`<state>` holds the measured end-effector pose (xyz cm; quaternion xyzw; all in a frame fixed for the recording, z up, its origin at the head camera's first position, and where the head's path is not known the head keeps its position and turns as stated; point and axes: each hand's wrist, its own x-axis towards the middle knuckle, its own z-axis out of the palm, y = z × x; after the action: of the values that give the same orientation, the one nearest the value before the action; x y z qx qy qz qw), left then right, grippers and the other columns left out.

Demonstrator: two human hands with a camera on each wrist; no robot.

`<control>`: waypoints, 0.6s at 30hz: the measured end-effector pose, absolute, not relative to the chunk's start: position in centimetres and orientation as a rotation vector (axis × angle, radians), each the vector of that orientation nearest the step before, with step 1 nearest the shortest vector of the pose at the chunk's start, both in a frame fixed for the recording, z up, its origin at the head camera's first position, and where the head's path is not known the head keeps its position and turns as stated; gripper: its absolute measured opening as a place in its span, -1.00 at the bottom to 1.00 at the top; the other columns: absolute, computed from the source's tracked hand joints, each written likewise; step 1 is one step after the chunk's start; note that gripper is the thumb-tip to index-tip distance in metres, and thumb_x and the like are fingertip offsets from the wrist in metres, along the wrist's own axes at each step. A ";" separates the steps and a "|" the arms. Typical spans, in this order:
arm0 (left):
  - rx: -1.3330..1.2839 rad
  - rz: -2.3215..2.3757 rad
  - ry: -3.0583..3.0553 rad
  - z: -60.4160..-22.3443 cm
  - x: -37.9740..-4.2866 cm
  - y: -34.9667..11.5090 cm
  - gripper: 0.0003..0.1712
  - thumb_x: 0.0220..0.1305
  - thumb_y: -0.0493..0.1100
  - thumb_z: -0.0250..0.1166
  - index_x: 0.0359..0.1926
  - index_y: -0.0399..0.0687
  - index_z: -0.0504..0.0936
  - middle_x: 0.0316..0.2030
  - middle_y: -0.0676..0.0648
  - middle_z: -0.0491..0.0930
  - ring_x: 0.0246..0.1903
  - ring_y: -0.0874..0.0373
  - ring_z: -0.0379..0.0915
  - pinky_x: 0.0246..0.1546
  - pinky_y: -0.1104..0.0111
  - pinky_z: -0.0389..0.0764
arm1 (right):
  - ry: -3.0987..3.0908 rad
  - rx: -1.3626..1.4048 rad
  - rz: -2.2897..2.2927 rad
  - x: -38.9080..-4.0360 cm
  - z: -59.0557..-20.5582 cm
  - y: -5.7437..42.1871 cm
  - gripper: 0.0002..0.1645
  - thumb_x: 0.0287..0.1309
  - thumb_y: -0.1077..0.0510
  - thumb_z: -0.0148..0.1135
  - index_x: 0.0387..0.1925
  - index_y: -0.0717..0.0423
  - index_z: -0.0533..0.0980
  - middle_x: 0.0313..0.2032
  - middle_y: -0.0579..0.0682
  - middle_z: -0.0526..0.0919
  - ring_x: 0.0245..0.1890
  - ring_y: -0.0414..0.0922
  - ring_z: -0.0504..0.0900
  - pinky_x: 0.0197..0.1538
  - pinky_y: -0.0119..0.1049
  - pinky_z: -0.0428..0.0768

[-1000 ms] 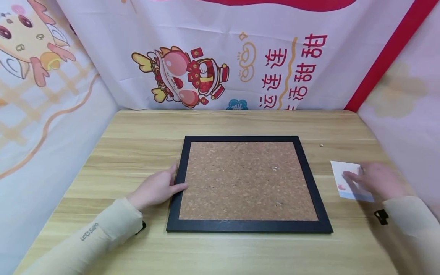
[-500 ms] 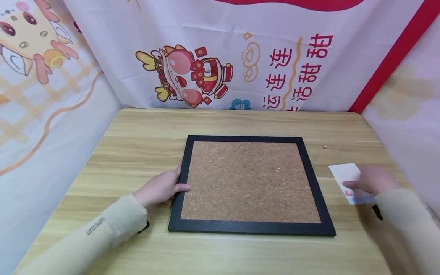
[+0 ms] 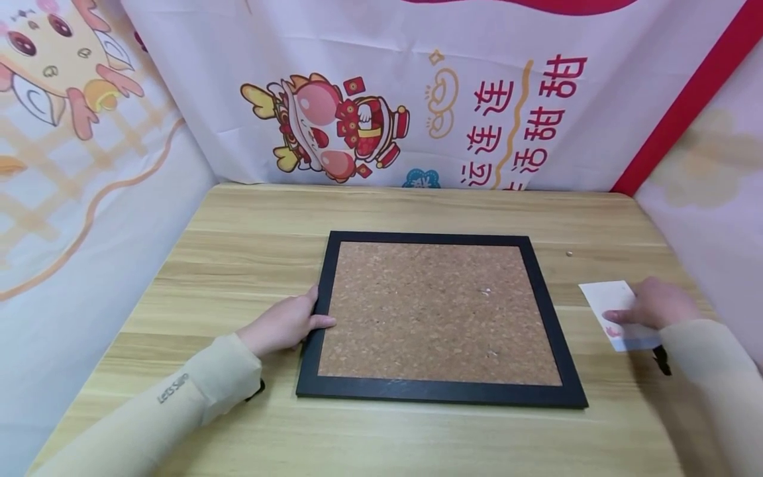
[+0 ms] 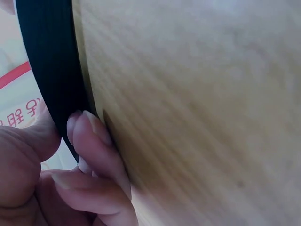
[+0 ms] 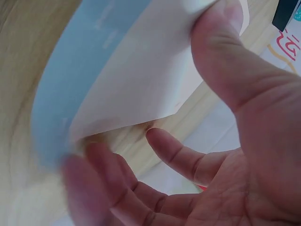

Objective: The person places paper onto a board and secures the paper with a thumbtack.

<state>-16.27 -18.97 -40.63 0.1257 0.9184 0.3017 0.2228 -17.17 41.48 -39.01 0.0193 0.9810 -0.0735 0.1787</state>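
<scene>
A cork board (image 3: 441, 311) in a black frame lies on the wooden table. My left hand (image 3: 283, 324) grips its left side, thumb over the frame and fingers against the outer edge. The left wrist view shows the black frame (image 4: 51, 61) between thumb and curled fingers (image 4: 96, 150). To the right of the board, my right hand (image 3: 664, 305) holds a white card (image 3: 608, 301) with a pink print and a blue band. In the right wrist view the thumb (image 5: 218, 56) presses on the card (image 5: 136, 75), which bows slightly; the fingers curl at its edge, some blurred.
A tiny round object (image 3: 569, 254) lies on the table (image 3: 453, 440) beyond the board's right side. Small whitish marks (image 3: 486, 291) show on the cork. Printed cloth (image 3: 381, 40) hangs behind the table and at both sides.
The white card has turned a little under my right hand and shifted slightly. My left hand keeps its place on the frame. The whole head view has drifted a little to the right.
</scene>
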 end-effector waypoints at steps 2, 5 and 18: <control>0.339 0.833 2.536 -40.5 -16.2 -18.9 -0.26 0.41 0.04 0.20 0.45 -0.11 0.14 -0.66 -0.04 0.46 -0.75 0.14 0.36 -0.64 0.24 0.47 | 2.780 0.070 -0.233 -17.1 -39.0 41.5 -0.25 -0.12 -0.33 0.48 -0.58 0.29 0.45 -0.59 0.07 0.31 -0.52 0.04 0.39 -0.43 -0.14 0.37; 0.331 0.814 2.538 -40.5 -16.2 -18.8 -0.22 0.41 0.05 0.20 0.48 -0.12 0.09 -0.66 -0.04 0.46 -0.74 0.14 0.37 -0.63 0.24 0.48 | 2.766 0.120 -0.277 -17.1 -39.1 41.8 -0.09 -0.18 -0.36 0.51 -0.39 0.47 0.46 -0.53 0.17 0.39 -0.48 0.09 0.42 -0.40 -0.12 0.40; 0.310 0.774 2.553 -40.2 -16.2 -18.7 -0.25 0.41 0.05 0.20 0.43 -0.19 0.13 -0.66 -0.02 0.43 -0.74 0.14 0.39 -0.62 0.26 0.49 | 2.835 0.020 -0.549 -17.5 -38.9 43.5 -0.34 0.11 -0.06 0.41 -0.10 0.48 0.47 -0.35 0.25 0.59 -0.42 0.01 0.48 -0.40 -0.26 0.38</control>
<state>-16.17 -18.66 -40.21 0.1125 0.9260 0.2806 0.2260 -17.50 43.53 -38.89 0.0069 0.9738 -0.1886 0.1267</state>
